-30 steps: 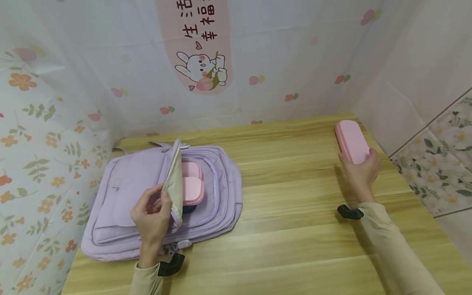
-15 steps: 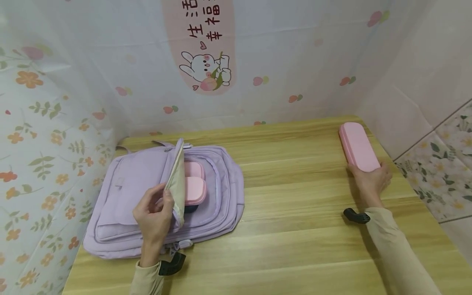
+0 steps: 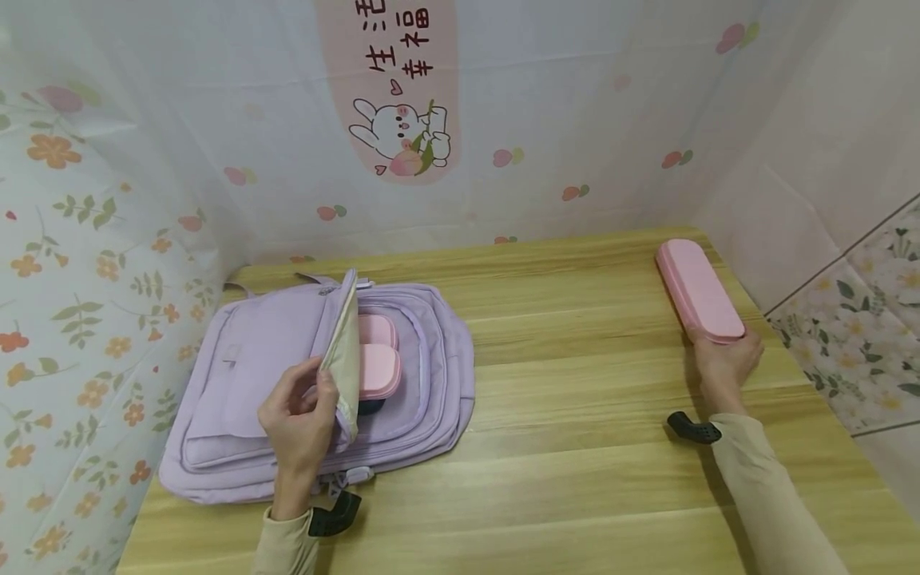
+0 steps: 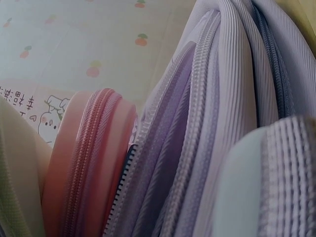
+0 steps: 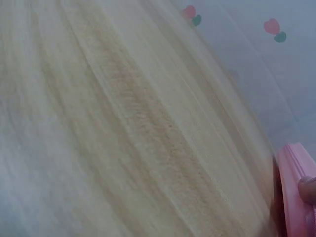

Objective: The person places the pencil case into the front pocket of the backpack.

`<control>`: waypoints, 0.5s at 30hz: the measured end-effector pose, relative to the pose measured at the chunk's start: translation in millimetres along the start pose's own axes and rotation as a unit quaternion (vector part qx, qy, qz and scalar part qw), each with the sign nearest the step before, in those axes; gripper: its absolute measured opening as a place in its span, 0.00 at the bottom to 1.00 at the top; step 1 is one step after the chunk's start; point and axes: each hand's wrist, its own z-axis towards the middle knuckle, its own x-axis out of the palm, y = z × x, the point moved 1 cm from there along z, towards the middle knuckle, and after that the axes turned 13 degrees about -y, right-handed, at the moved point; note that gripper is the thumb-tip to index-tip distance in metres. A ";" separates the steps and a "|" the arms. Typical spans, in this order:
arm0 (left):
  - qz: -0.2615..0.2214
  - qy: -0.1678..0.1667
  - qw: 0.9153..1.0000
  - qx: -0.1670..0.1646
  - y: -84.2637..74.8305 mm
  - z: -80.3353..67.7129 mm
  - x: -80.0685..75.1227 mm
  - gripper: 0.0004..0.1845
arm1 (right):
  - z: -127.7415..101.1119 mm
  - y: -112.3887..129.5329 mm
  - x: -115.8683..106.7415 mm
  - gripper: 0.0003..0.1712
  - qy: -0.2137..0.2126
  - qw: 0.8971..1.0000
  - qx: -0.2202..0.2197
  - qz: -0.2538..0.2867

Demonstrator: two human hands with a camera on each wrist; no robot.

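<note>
The left hand (image 3: pixel 298 427) pinches the flap (image 3: pixel 343 351) of the purple backpack (image 3: pixel 237 375) and holds it up, so the bag is open; the backpack lies flat on the left side of the table (image 3: pixel 575 447); inside the opening sit two pink boxes (image 3: pixel 377 355), and the left wrist view shows a pink zipped edge (image 4: pixel 86 163) right next to the purple zips.

The right hand (image 3: pixel 726 359) is far over on the right side of the table; its fingers curl round the near end of a long pink case (image 3: pixel 699 289); the right wrist view shows only the case's pink edge (image 5: pixel 294 192) and a fingertip.

The pink case points away from the person, toward the back wall (image 3: pixel 575 120), a bit slanted; its long side runs front to back. The open backpack is well apart from it, off to the left; the right hand has the case, and the left hand is the one at the bag; bare table lies between them.
</note>
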 end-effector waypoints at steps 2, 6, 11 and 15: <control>-0.001 0.000 1.000 0.001 -0.5 -0.3 0.6 0.11 | -0.1 -1.4 -1.9 0.50 0.001 1.000 -0.004 0.000; -0.005 0.001 1.000 0.002 -0.9 0.1 0.5 0.11 | -2.5 -3.8 -3.3 0.48 -0.002 1.000 -0.024 0.004; 0.000 0.000 1.000 0.003 -0.5 -0.4 0.1 0.11 | -8.0 -4.1 -3.0 0.47 -0.002 0.999 -0.050 0.006; 0.003 -0.001 1.000 0.001 -0.2 -0.9 0.1 0.11 | -14.3 -0.4 -3.3 0.47 0.006 0.998 -0.065 0.005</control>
